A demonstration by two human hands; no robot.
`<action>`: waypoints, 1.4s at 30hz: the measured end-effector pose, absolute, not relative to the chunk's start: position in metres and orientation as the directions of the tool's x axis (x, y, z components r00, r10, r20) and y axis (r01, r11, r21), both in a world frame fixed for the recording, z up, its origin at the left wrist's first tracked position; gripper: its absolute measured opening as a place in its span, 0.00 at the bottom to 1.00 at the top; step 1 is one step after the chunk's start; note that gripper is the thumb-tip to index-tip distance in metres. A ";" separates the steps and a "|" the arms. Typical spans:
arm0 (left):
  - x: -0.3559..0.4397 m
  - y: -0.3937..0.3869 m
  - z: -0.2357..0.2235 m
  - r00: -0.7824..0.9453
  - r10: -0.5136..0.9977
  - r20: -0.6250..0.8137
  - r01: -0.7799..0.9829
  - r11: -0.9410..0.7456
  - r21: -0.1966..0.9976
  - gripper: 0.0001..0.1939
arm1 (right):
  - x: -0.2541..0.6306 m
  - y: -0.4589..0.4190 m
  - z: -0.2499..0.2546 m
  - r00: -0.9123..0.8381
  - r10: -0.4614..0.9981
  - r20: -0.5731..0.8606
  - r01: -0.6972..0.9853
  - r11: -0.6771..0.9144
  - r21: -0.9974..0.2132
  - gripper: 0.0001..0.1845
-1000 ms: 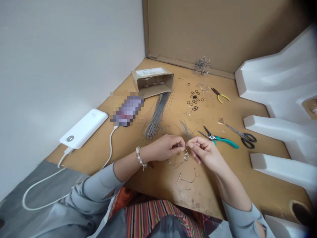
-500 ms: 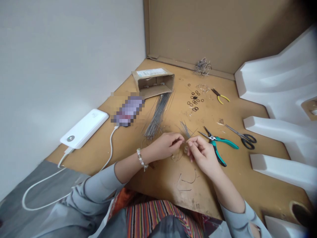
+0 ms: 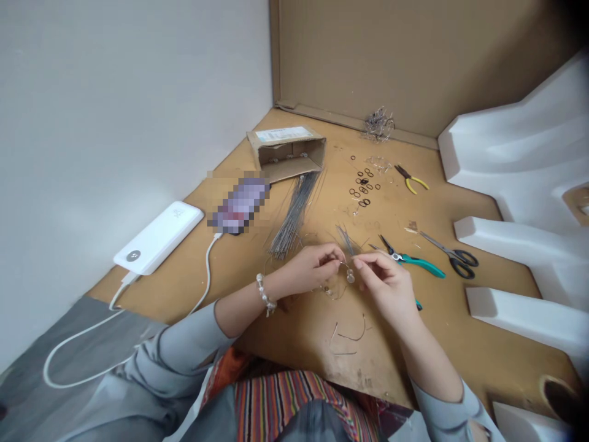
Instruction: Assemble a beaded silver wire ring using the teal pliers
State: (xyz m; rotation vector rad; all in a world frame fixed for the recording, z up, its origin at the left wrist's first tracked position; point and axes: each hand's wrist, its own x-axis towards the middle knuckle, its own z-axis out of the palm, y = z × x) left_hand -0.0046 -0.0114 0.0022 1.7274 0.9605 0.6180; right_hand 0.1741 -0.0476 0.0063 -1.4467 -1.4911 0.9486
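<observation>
On the left end of the table (image 3: 257, 331) lies one white power bank (image 3: 159, 238), one cable plug in its near end. Right of it is one phone (image 3: 240, 205), blurred out, with a white cord (image 3: 208, 264) at its lower edge. Next comes one open cardboard box (image 3: 288, 135) with three small clear pieces in its mouth, and before it one bundle of grey wires (image 3: 292, 221), too many to count.

The left hand (image 3: 324, 264), with one beaded bracelet (image 3: 264, 296) on its wrist, pinches a thin wire (image 3: 343, 264). Two clear beads (image 3: 350, 276), it seems, hang on it between the hands. Just beside them, the right hand (image 3: 384, 279) has thumb and forefinger pressed together; whether they grip the wire too I cannot tell.

Farther back are over a dozen black rings (image 3: 365, 202), some overlapping, and one wire tangle (image 3: 380, 124). Rightward follow one pair of yellow-handled pliers (image 3: 418, 183), one pair of teal-handled needle-nose pliers (image 3: 423, 266), partly behind the right hand, and one pair of black-handled scissors (image 3: 448, 250).
</observation>
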 end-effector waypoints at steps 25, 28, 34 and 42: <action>-0.007 -0.010 0.000 0.353 0.933 0.071 0.073 -0.103 0.992 0.12 | 0.167 -0.045 0.000 -0.128 0.970 -0.209 0.238 -0.174 -0.955 0.15; -0.008 -0.009 0.000 0.361 0.929 0.083 0.101 -0.128 0.987 0.10 | 0.168 -0.046 0.001 -0.104 0.980 -0.170 0.310 -0.131 -0.942 0.15; -0.007 -0.011 0.004 0.417 0.901 0.122 0.161 -0.205 0.965 0.10 | 0.168 -0.049 0.001 -0.127 0.984 -0.126 0.457 -0.054 -0.888 0.15; -0.006 -0.010 -0.001 0.390 0.901 0.190 0.252 -0.303 0.919 0.08 | 0.165 -0.047 -0.006 -0.153 0.977 -0.145 0.392 -0.075 -0.917 0.12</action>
